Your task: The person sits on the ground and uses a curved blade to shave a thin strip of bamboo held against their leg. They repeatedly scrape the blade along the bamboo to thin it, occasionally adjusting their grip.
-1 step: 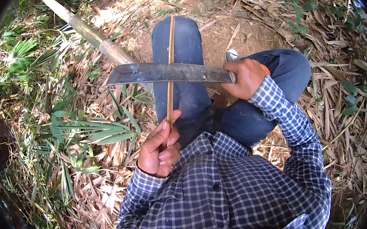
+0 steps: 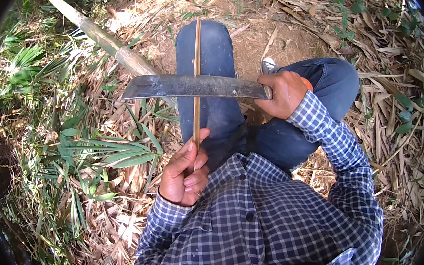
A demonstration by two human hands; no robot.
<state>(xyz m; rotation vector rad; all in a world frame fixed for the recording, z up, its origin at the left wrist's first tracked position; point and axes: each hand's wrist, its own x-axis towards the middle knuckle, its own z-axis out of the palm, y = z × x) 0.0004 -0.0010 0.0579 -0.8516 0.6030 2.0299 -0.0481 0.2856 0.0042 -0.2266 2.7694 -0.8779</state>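
A thin bamboo strip point(image 2: 197, 118) runs lengthwise over my left thigh, its far end near the knee. My left hand point(image 2: 184, 173) pinches its near end between thumb and fingers. Across the strip lies the broad dark blade of a machete point(image 2: 192, 86), covering a short stretch of it; the blade's tip points left. My right hand point(image 2: 284, 94) is wrapped round the machete's handle, and a bit of orange shows behind the fist. Most of the handle is hidden by the hand.
My bent legs in blue trousers point(image 2: 209, 46) are under the work, with a shoe point(image 2: 268, 65) beyond the right one. A long bamboo pole point(image 2: 106, 40) slants in from the far left to my left leg. Dry leaves point(image 2: 123, 217) and green fronds point(image 2: 122, 151) cover the ground.
The machete blade has shifted very slightly toward me along the bamboo strip. Both hands keep their holds.
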